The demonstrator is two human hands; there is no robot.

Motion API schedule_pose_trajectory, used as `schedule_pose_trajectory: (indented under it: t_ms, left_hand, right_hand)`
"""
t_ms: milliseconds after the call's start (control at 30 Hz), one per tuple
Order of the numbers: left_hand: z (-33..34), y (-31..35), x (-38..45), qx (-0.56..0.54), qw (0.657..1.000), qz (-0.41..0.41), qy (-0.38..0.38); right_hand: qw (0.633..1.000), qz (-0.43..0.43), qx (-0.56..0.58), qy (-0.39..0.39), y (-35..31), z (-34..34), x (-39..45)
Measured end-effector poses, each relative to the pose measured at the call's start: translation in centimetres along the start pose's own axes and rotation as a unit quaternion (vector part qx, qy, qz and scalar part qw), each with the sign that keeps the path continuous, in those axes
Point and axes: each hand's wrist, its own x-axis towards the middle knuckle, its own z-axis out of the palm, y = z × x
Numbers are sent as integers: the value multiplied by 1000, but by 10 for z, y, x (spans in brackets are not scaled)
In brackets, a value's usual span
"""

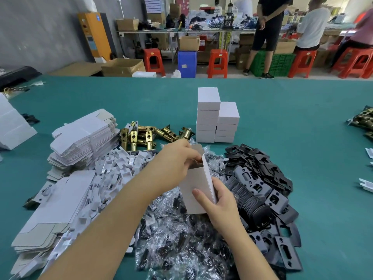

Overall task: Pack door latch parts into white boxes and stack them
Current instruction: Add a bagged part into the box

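Note:
I hold a white box (194, 184) upright over the middle of the green table (282, 110), its top flap open. My right hand (218, 203) grips its lower end, thumb on the front face. My left hand (175, 160) pinches at the open top edge; what its fingertips hold is hidden. Two stacks of closed white boxes (216, 118) stand behind. Brass latch bolts (145, 135) lie to their left. Black strike plates (262, 186) are heaped on the right, clear bags of small black parts (177, 239) lie under my hands.
Flat unfolded box blanks (86, 136) and white plastic inserts (113, 172) are piled on the left. More brass parts (363, 122) sit at the far right edge. Beyond the table stand red stools (218, 61), cartons and people at a workbench.

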Motion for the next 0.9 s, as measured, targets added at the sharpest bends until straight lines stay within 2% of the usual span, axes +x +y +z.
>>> schedule_pose_trajectory:
  t_ms: [133,267,533,900]
  left_hand:
    - [-3,2,2,13,1000,-16,-4]
    - [-4,4,6,-58,998,-35,-16]
    - [-3,4,10,-87,995,-37,-35]
    - [-7,-1,17,-62,996,-39,-41]
  right_hand:
    - [1000,-1,4,3,-1,0,-1]
    - [1000,-1,10,7,-3,1,-2]
    - [999,11,34,7,-5,1,-2]
    - [999,9,30,5,-4,1,-2]
